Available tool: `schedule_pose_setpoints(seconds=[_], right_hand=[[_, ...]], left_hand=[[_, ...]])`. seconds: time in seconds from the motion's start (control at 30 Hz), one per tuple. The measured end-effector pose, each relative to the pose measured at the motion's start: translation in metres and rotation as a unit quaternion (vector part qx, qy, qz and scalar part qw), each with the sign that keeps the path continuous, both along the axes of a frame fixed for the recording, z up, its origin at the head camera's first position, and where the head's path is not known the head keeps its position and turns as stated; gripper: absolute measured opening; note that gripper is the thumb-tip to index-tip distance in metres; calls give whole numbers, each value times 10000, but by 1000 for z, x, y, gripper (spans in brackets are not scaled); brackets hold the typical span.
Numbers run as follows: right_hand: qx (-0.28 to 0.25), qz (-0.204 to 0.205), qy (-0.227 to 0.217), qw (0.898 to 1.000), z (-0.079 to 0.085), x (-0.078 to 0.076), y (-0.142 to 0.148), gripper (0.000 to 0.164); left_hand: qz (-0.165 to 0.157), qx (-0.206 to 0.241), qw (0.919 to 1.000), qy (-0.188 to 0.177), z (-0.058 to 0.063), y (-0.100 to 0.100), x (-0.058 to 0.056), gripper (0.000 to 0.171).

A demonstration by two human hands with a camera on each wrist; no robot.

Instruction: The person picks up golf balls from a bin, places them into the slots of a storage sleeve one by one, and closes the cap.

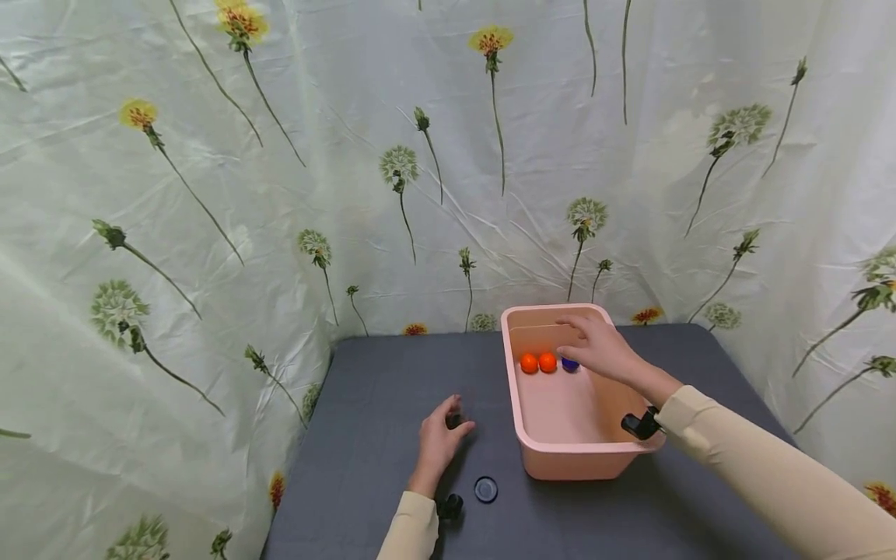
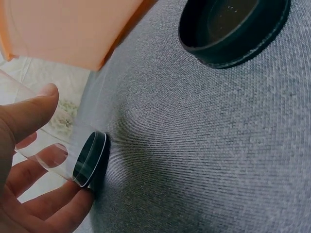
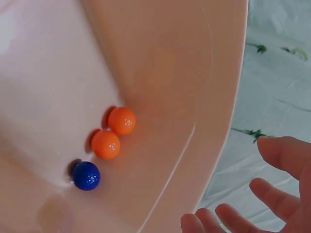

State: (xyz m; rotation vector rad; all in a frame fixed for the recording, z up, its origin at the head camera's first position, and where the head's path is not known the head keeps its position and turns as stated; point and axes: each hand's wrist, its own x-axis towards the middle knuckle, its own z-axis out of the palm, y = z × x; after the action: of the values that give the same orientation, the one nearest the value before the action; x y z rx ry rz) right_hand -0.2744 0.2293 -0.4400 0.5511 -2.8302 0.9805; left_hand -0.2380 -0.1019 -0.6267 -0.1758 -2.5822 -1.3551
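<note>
My left hand [image 1: 435, 442] has its thumb and fingers curled round a clear cylindrical container with a black base [image 2: 91, 159], which stands on the dark cloth. Beside that hand's wrist lies a round black lid [image 1: 486, 489], its hollow side up. Over the far part of a pink tub [image 1: 574, 465], my right hand [image 1: 600, 350] hovers with fingers spread and nothing between them. Two orange balls [image 3: 121, 120] and one blue ball [image 3: 86, 175] sit on the tub's floor near its far wall, below the right hand and apart from it.
A dark grey cloth-covered table [image 1: 392, 373] carries everything. Behind and beside it hangs a pale curtain [image 1: 350, 233] with a dandelion print. The tub's raised rim [image 1: 514, 397] stands between the two hands.
</note>
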Motion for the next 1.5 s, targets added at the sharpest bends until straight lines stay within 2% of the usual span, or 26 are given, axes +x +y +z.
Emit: schedule_pose_setpoints(seconds=[0.13,0.23,0.47,0.57,0.7,0.87,0.93,1.0,1.07,1.2,1.33,1.5], right_hand=[[22,56,-43,10000,-5,-20,-6,51],[185,-69,-180,9996,-14,-32,-8,49],[174,-104,-1120,9935,-35,-55,-9,51],[384,-333,-1455,9881,-40,-60,-11,54],[872,-461,-1538,9832,-47,-64,-8,53],[899,-441,-2124,9720,-63,-68,5,39],[842,-430,-2413,9658,-71,-70,9,39],[920,-346,-2524,9626,-77,-72,11,40],[951,-248,-2609,9604,-80,-73,13,35],[1029,-127,-2705,9571,-80,-74,15,14],[1243,-214,-2549,9587,-76,-76,11,9],[1753,-320,-2078,9618,-76,-82,2,14]], left_hand=[[73,-119,9999,36,1,1,1,56],[94,-177,9998,15,1,1,1,57],[-18,-151,9998,98,0,2,0,58],[-16,-126,9998,172,-1,3,1,58],[8,-105,9998,185,-3,6,2,57],[-83,-75,9998,173,-5,12,4,55],[-89,-36,9998,149,-5,13,4,54],[-79,53,9999,107,-6,14,5,54],[-65,127,9999,91,-6,13,5,54],[-99,169,9998,45,-6,11,3,54],[-104,205,9997,48,-5,7,2,54],[-60,172,9998,52,-2,5,7,58]])
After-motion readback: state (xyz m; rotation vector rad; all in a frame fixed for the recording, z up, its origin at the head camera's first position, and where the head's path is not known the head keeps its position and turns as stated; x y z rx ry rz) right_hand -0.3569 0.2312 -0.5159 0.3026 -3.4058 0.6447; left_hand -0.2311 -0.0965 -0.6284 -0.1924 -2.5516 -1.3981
